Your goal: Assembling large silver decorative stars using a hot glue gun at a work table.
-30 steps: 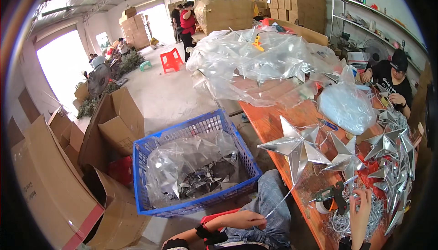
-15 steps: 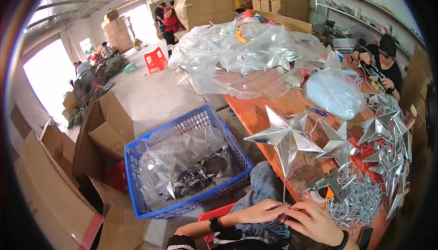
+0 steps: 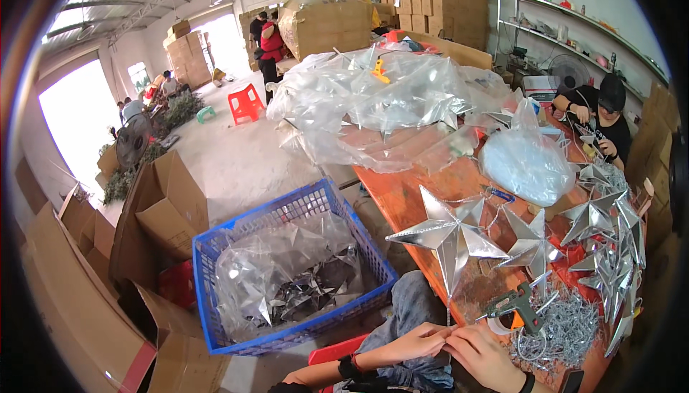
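My left hand (image 3: 422, 340) and my right hand (image 3: 482, 356) meet in front of me, just off the table's near edge. Both are closed, their fingertips pinched together on the lower end of a thin silver cord (image 3: 449, 310). That cord hangs from the bottom point of a large shiny silver star (image 3: 446, 232) lying at the table edge. The fingers hide the cord's end. A second silver star (image 3: 529, 241) lies to its right. Close to my right hand are a green glue gun (image 3: 519, 307), a roll of tape (image 3: 497, 325) and a heap of silver cord pieces (image 3: 567, 325).
A blue plastic crate (image 3: 294, 342) with bagged silver stars stands left of my knee. Open cardboard boxes (image 3: 169, 203) fill the far left. A clear bag (image 3: 527, 163), plastic-wrapped stars (image 3: 402, 91) and more stars (image 3: 610, 264) cover the orange table. A co-worker (image 3: 603, 117) sits far right.
The view has tilted slightly, so most of the scene sits a little lower. My hands stay together at the cord, the fingers of my right hand drawn closer in to my left fingertips.
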The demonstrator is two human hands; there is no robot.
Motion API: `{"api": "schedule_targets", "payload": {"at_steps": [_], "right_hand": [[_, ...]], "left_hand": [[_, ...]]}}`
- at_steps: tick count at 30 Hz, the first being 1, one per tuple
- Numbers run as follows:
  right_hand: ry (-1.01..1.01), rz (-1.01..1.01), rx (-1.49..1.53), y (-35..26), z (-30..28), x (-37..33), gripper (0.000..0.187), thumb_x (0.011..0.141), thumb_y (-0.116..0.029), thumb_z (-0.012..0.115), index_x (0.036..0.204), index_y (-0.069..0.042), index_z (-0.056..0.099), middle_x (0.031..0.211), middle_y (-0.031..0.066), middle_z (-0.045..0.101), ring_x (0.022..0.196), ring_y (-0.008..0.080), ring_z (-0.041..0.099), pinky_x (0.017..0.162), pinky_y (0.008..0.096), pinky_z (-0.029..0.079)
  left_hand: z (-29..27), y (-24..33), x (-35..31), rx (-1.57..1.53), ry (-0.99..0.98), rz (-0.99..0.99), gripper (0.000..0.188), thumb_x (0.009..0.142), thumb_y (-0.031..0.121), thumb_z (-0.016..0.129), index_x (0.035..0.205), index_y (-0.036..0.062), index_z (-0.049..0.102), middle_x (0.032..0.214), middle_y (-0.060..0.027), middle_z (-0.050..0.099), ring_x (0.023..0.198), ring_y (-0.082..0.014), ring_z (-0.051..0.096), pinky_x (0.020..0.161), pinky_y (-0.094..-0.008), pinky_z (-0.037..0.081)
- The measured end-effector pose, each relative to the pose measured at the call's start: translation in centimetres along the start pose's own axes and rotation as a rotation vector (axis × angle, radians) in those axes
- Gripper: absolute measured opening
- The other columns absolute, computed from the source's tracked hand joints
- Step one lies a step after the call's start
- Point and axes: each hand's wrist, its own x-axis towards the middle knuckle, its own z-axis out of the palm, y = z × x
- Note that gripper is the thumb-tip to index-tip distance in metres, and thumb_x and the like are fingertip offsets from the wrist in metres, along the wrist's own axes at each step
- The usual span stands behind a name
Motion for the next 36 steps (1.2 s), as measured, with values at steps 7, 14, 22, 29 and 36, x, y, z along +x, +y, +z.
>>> {"api": "schedule_targets", "payload": {"at_steps": [7,14,22,29,36], "right_hand": [[-0.059,0.015,0.08,1.2,0.9,0.0,0.03,0.074,-0.002,0.07,0.103,-0.001,0.062,0.103,0.01,0.056,0.095,0.0295,0.057,0.082,0.0373,0.047],[-0.045,0.126,0.149,0.5,0.7,0.3,0.029,0.079,-0.006,0.066,0.105,0.002,0.058,0.106,0.0126,0.053,0.099,0.0292,0.055,0.085,0.0368,0.047],[0.043,0.161,0.166,1.0,1.3,-0.1,0.03,0.075,-0.008,0.071,0.102,-0.002,0.061,0.102,0.0102,0.054,0.095,0.0275,0.056,0.078,0.036,0.048],[-0.019,0.078,0.086,1.5,1.0,0.0,0.034,0.073,-0.007,0.066,0.107,-0.003,0.063,0.105,0.0086,0.055,0.099,0.0272,0.055,0.081,0.0349,0.048],[-0.031,0.114,0.297,0.8,-0.7,1.1,0.027,0.073,-0.003,0.071,0.1,-0.002,0.065,0.098,0.007,0.062,0.096,0.0245,0.057,0.081,0.0339,0.049]], "left_hand": [[-0.7,-0.6,0.0,-0.109,-0.087,0.076,0.045,0.101,0.042,0.036,0.083,0.0048,0.056,0.056,0.0066,0.034,0.052,-0.0049,0.031,0.05,-0.0225,0.027],[-0.5,0.7,-0.6,-0.082,0.003,-0.023,0.048,0.101,0.037,0.04,0.062,0.0083,0.044,0.055,0.0048,0.037,0.052,-0.0044,0.032,0.049,-0.0232,0.026],[-0.1,0.0,-0.3,-0.12,0.028,-0.023,0.048,0.101,0.04,0.039,0.066,0.0089,0.046,0.054,0.0062,0.035,0.05,-0.0038,0.03,0.047,-0.0225,0.025],[-0.5,0.0,0.1,-0.115,0.032,-0.057,0.05,0.101,0.041,0.038,0.07,0.006,0.055,0.052,0.0072,0.034,0.05,-0.0034,0.03,0.047,-0.0226,0.024],[-1.0,0.6,0.0,0.072,-0.038,-0.187,0.057,0.102,0.044,0.031,0.073,0.0022,0.057,0.052,0.0005,0.046,0.051,-0.0084,0.04,0.052,-0.0246,0.033]]}}
